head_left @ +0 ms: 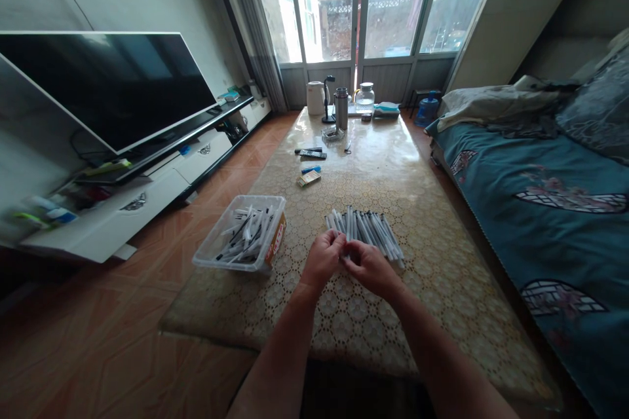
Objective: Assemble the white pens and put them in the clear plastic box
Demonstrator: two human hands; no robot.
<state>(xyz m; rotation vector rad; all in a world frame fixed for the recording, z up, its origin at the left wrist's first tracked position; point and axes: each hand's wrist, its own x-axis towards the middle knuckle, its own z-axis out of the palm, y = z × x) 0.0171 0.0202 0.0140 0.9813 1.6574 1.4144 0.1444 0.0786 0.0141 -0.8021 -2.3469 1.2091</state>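
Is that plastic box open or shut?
Open: no lid covers the plastic box, and the pen-like sticks inside lie exposed.

A table (462,334) with a flower-patterned cover (354,324) runs up the middle of the frame. Left of centre sits a clear tub (225,264); at centre, pens (366,229) lie side by side in a row. Above the centre are a small box (309,178), a blue item (311,170) just beside it, a remote (313,154) and an ashtray (333,136). Upper centre, at the far end, stand a kettle (315,99), flask (341,109) and jug (364,99), with a tissue pack (386,110) to their right.
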